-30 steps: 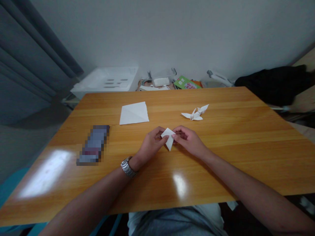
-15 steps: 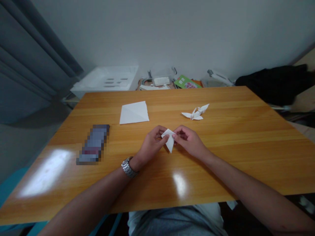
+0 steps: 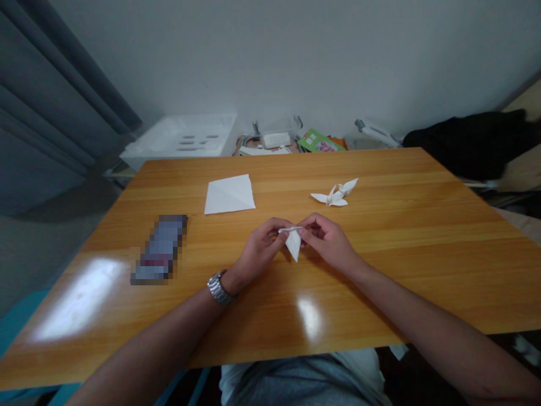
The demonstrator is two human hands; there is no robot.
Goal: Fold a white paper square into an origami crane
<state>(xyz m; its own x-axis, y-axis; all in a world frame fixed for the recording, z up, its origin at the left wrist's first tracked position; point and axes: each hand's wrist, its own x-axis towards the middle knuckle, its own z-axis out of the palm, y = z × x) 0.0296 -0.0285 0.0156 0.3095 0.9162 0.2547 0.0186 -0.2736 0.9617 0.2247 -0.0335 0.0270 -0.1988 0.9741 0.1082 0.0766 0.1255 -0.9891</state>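
A small folded white paper is pinched between my two hands over the middle of the wooden table; its point faces me and its top edge lies nearly level. My left hand, below a metal wristwatch, grips the paper's left corner between thumb and fingers. The right corner is in my right hand, thumb on the near side. Some fingertips are hidden behind the paper. Beyond my right hand lies a pair of folded white paper pieces, with pointed wings. A creased white paper sheet rests flat beyond my left hand.
A phone, blurred by pixels, lies on the table's left side. Behind the far edge are a white foam tray, a green booklet and a white box. Dark cloth is heaped at the far right.
The paper's upper flap, which stood up as a point above my thumbs, is now folded down or tipped away, leaving a level top edge. Both hands stay in nearly the same place.
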